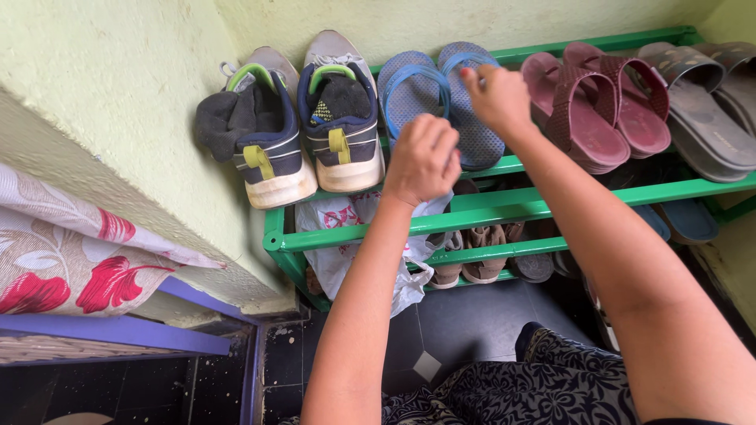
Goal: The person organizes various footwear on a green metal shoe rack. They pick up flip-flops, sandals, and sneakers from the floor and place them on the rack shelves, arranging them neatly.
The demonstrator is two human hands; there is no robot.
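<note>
Blue sandals (441, 98) lay on the top shelf of the green shoe rack (504, 206), toward 12 o'clock. Right hand (498, 98) rested on the right one, fingers curled together; a grip could not be confirmed. Left hand (423, 160), closed in a loose fist, hovered just below the pair, holding nothing visible. Navy sneakers (303, 134) with socks stuffed inside sat at 10 o'clock, maroon sandals (598, 102) at 2 o'clock. White plastic bag (346, 244) and brown sandals (472, 260) on the lower shelf were partly hidden by rails and the left forearm. Grey slippers (709, 102) were cut off at the frame edge.

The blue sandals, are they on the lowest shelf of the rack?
No, the blue sandals lie on the top shelf of the green rack.
</note>
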